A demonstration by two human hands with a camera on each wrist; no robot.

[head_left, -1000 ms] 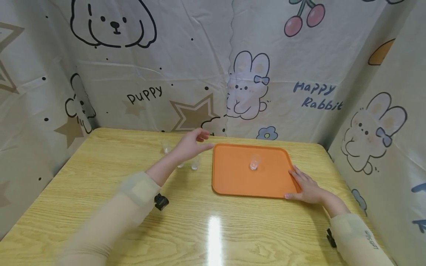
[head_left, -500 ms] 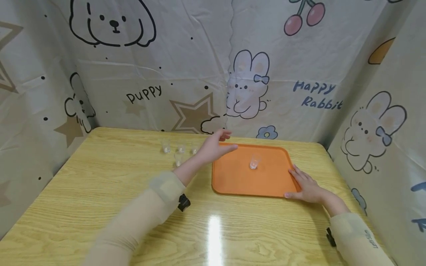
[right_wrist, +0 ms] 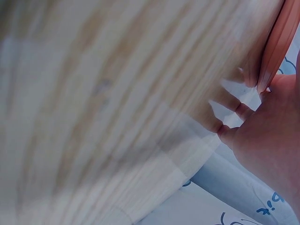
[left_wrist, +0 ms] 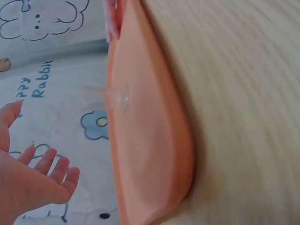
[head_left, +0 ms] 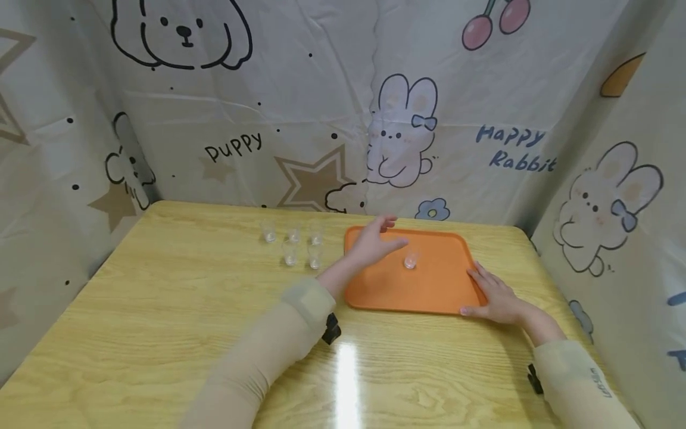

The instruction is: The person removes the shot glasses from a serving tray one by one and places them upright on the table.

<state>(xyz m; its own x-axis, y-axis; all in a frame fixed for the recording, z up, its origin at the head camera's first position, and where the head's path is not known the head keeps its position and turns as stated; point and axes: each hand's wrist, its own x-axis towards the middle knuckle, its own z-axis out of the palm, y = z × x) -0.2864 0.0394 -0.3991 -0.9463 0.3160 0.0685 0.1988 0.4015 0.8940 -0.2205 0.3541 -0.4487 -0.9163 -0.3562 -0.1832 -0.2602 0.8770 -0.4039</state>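
An orange tray [head_left: 412, 298] lies on the wooden table, and one small clear glass [head_left: 410, 261] stands upright on it. My left hand [head_left: 372, 243] hovers over the tray's left half, thumb and fingers apart, with nothing in it. In the left wrist view the left hand [left_wrist: 35, 178] is spread, apart from the glass [left_wrist: 115, 97]. At the tray's right side my right hand [head_left: 498, 301] touches the rim near the front corner with fairly straight fingers. The right wrist view shows the right hand [right_wrist: 269, 124] against the tray's edge [right_wrist: 276, 49].
Several small clear glasses [head_left: 290, 254] stand in two loose rows on the table, left of the tray. Behind the table hangs a printed cloth [head_left: 311, 119], which also covers both sides. Bare wood [head_left: 177, 310] extends across the front left.
My left hand has moved right, from beside the group of glasses to over the tray, closer to the glass there. The right hand stays at the tray's edge.
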